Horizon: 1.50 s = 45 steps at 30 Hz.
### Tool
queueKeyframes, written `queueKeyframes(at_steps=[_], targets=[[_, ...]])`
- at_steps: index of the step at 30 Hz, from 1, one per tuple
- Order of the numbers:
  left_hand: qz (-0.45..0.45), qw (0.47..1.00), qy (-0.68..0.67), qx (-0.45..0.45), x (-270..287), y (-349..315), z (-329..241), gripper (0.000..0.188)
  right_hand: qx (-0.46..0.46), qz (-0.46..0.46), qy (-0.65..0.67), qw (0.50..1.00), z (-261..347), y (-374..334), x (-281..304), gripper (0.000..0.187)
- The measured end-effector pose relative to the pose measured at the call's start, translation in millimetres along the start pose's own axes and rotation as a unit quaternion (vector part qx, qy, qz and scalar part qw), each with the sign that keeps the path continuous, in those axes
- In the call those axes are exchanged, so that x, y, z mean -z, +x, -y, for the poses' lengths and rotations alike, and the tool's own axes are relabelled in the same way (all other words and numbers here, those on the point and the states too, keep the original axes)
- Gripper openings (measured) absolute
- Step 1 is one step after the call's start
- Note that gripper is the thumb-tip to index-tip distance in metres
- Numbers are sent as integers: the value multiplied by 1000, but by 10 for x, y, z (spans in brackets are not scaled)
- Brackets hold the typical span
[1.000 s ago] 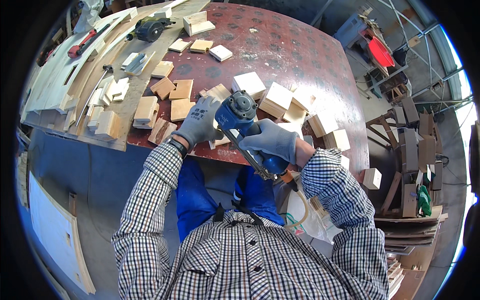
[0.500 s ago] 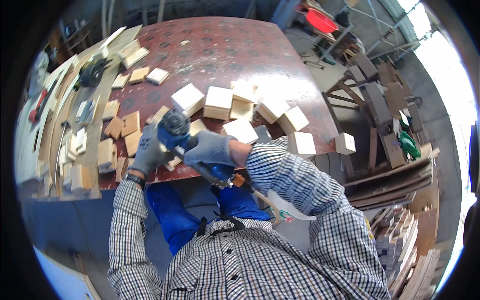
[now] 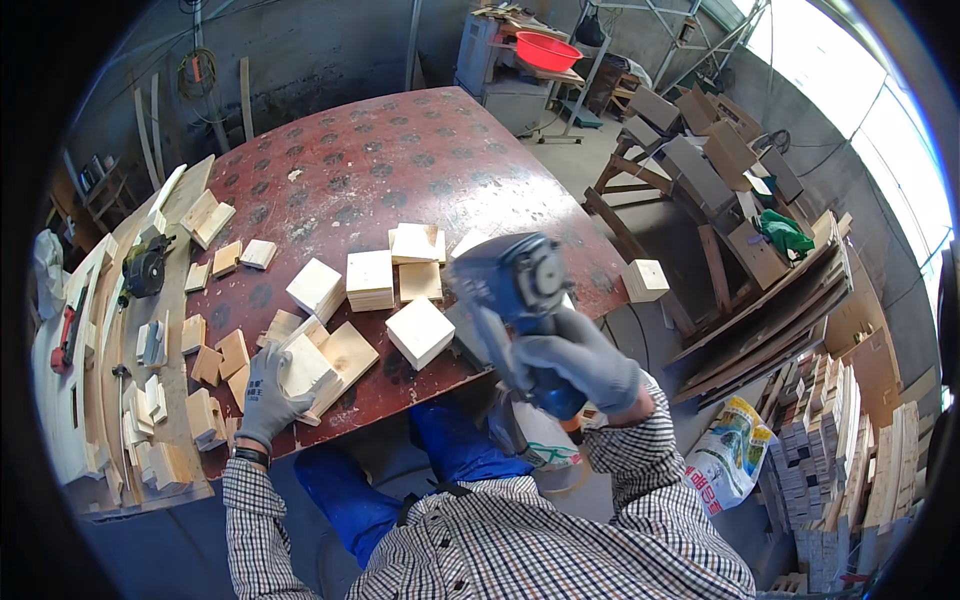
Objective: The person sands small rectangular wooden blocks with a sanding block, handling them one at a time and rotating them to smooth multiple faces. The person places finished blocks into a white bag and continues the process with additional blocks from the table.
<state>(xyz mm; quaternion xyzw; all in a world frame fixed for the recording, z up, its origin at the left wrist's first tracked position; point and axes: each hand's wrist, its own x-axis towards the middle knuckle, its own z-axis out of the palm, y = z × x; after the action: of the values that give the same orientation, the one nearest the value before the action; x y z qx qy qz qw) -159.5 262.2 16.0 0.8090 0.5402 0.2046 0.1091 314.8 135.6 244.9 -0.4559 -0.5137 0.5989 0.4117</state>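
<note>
My right hand (image 3: 580, 362), in a grey glove, grips a blue power tool (image 3: 515, 300) with a round head, held up above the near edge of the dark red table (image 3: 370, 170). My left hand (image 3: 268, 397), also gloved, is closed on a pale wooden block (image 3: 305, 365) at the table's near left edge. Several square wooden blocks (image 3: 370, 280) lie on the table between the two hands. I am seated, with blue trousers below the table edge.
A plank bench (image 3: 120, 340) to the left holds small wood pieces and a dark power tool (image 3: 145, 268). One block (image 3: 645, 280) sits off the table's right edge. Timber stacks (image 3: 840, 450), cardboard boxes, a printed bag (image 3: 730, 462) and a red basin (image 3: 548, 50) stand to the right and back.
My right hand lifted the blue tool up and to the right, off the blocks. My left hand left the tool and took hold of a wooden block at the left.
</note>
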Motion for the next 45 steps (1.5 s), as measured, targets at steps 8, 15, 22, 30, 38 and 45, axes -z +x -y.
queueKeyframes(at_steps=[8, 15, 22, 30, 38, 45], targets=[[-78, 988, 134, -19, 223, -221, -539, 80, -75, -241, -336, 907, -467, 337, 1891, 51], [-132, 972, 192, 18, 624, -820, -1166, 67, -104, -318, -546, 768, -2217, 753, 3851, 69], [-108, 950, 270, 112, 786, -1485, -1349, 62, -192, -261, -650, 687, -2073, 1296, 3353, 79], [-325, 861, -269, 284, 640, -1682, -1757, 61, -229, -279, -585, 726, -2048, 930, 3984, 74], [-449, 539, -687, 190, 895, -1887, -1695, 63, 285, -406, -514, 700, -589, 608, 1885, 48], [-278, 639, -621, 358, 135, -1585, -1586, 64, 167, 54, -192, 966, -1586, 1381, -1000, 66]])
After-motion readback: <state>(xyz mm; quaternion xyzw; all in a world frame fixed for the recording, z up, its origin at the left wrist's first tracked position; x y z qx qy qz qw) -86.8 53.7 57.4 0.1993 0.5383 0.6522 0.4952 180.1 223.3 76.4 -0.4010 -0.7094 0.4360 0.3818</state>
